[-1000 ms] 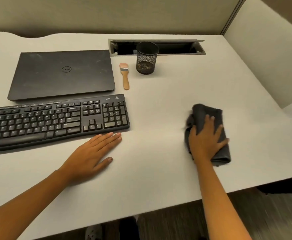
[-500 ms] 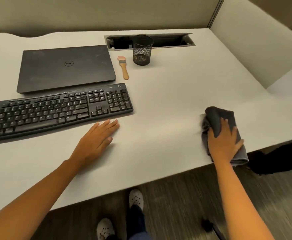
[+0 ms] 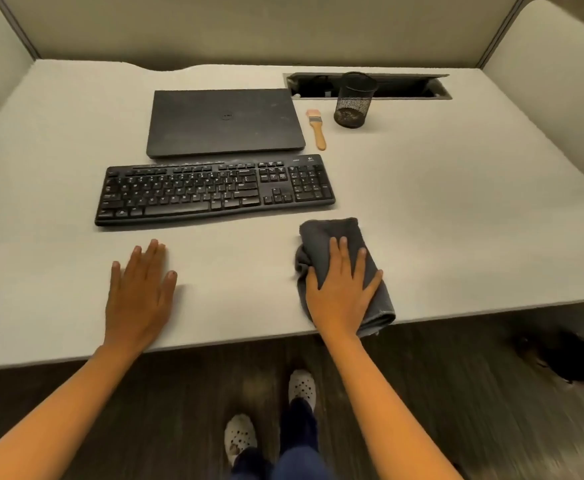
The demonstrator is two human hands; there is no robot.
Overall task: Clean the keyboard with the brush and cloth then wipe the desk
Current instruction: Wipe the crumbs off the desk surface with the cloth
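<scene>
Here, head view: looking down on a pale desk (image 3: 439,209) w/ partition walls at back and sides. R hand (image 3: 339,292) lies flat on a dark grey cloth (image 3: 328,233), fingers straight and slightly apart, pressing it to the desk. The cloth is bunched and sits just in front of the keyboard's right end; its near end reaches the desk's front edge. L hand (image 3: 138,292) rests palm-down on bare desk near the front edge, fingers straight and close together, thumb out, holding nothing.

Black keyboard (image 3: 214,192) lies mid-desk, apart from both hands. Behind it is a closed black laptop (image 3: 224,123). Brush (image 3: 317,129), wood handle, lies just right of the laptop. Near the brush stands a black mesh cup (image 3: 354,100), in front of a cable slot (image 3: 408,87). Below the desk edge: dark floor, white shoes (image 3: 302,388).
</scene>
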